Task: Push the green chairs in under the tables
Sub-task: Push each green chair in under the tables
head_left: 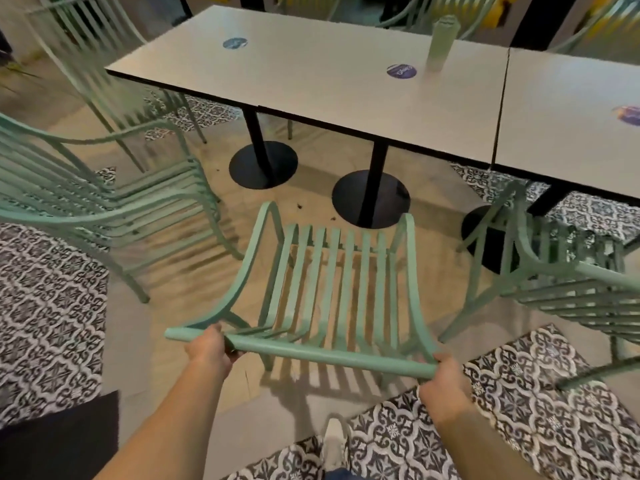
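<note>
The green chair point(332, 289) in front of us is a slatted frame of what looks like painted metal, so we judge it stiff and fairly light, likely to slide over the tiles without flexing, though its feet may catch on tile joints. The best place to hold it is where we already have it: the rounded top rail of the backrest, one hand near each end, which lets us steer it straight. Our left hand point(211, 351) has its fingers curled round the rail close to the left end, and our right hand point(445, 386) is wrapped round the right end.

The chair is pale mint green, with parallel slats running from the back down into the seat and curved arms sweeping forward on both sides. It stands on the floor short of the white table point(311, 74), its seat front near the round black table base point(370, 199) but not yet under the top.

Other green chairs stand pulled out too: one to the left point(104, 202) and one to the right point(561, 289), near a second table point(571, 116). A pale green bottle point(440, 43) stands on the first table, beside a round blue sticker point(401, 71).
</note>
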{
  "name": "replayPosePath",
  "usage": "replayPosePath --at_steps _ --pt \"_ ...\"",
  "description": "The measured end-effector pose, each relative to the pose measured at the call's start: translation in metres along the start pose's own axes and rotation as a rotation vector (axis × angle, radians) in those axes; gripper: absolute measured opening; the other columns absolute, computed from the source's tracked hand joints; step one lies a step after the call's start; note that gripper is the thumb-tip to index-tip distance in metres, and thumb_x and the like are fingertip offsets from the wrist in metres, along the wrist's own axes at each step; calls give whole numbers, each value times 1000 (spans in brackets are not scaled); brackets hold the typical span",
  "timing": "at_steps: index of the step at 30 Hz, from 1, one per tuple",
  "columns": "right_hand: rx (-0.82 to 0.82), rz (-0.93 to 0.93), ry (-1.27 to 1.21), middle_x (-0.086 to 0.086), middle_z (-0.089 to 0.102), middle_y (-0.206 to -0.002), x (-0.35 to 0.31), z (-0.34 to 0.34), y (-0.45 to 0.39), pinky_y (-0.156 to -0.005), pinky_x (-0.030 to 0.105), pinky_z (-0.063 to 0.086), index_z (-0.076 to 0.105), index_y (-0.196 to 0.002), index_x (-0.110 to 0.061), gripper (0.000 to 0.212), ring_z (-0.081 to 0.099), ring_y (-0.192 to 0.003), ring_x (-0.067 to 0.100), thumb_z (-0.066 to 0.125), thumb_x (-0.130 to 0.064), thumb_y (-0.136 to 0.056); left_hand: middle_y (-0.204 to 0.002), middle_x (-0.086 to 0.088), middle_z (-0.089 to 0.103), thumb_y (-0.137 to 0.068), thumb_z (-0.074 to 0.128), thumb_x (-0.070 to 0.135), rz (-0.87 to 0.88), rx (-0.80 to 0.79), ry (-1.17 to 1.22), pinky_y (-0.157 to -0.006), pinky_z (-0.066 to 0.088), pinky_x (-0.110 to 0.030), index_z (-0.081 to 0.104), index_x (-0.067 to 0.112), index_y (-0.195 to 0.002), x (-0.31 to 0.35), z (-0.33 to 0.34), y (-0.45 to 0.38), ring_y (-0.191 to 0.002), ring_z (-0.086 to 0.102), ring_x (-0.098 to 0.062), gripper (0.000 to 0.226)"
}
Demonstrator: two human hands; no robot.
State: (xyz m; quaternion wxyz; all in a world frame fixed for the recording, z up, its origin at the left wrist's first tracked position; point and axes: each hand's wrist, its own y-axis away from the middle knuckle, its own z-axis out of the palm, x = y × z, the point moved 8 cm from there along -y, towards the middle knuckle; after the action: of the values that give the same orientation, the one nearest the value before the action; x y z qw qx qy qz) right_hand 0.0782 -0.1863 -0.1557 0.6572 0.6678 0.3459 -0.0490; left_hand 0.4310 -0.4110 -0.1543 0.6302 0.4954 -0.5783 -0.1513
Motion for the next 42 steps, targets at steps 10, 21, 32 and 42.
replayPosePath --at_steps 10,21,32,42 --pt "66 123 -527 16 58 -99 -16 53 6 -38 32 50 51 -101 -3 12 58 -76 27 56 -4 -90 -109 -22 57 -99 51 14 59 -199 -100 -76 53 -51 47 4 -127 74 65 -35 -93 62 -37 30" --pt "86 -34 -345 11 63 -76 -64 116 -21 -48 23 49 52 -111 -5 20 55 -70 20 53 -13 -92 -100 -15 56 -99 52 20 69 -427 -388 -74 53 -49 49 11 -116 158 155 -71 -93 54 -31 20" --pt "103 -821 1664 -8 42 -143 -92 186 33 -114 54 20 36 -142 -33 73 34 -136 17 18 -73 -84 -79 10 47 -79 59 62 1880 -462 -1588 -61 38 -29 53 31 -80 222 177 -37 -75 50 -14 31" --pt "122 -678 1772 -9 50 -134 -104 198 33 -108 63 20 36 -139 -37 50 43 -127 20 32 -60 -94 -81 15 60 -89 32 65 2072 -679 -1735 -57 45 -31 59 37 -94 196 206 -51 -73 61 -12 39"
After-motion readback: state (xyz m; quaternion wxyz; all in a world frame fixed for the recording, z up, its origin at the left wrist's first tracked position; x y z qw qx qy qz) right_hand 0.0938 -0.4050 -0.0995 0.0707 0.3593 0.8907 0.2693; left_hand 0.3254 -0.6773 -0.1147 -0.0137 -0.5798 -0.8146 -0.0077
